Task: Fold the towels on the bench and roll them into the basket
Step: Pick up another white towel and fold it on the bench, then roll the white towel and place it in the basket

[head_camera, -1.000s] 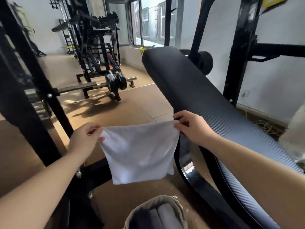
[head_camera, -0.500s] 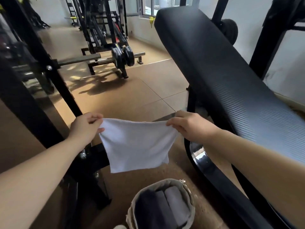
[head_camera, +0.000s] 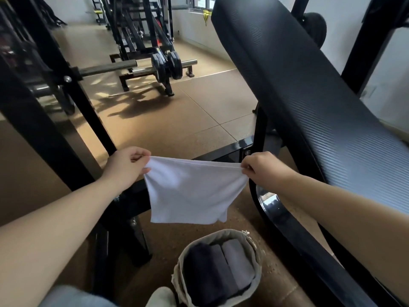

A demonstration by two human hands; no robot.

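The white towel [head_camera: 192,191] hangs in the air above the basket [head_camera: 218,271], beside the bench [head_camera: 309,89]. The left hand [head_camera: 125,166] and right hand [head_camera: 265,169] each pinch a top corner, held apart. The folding step appears in progress; the next move likely requires bringing the corners together, then rolling.

Head view, looking forward-down, close over hands [head_camera: 126,165].

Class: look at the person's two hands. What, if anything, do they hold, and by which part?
The white towel, pinched by its top corners: left hand on one, right hand on the other.
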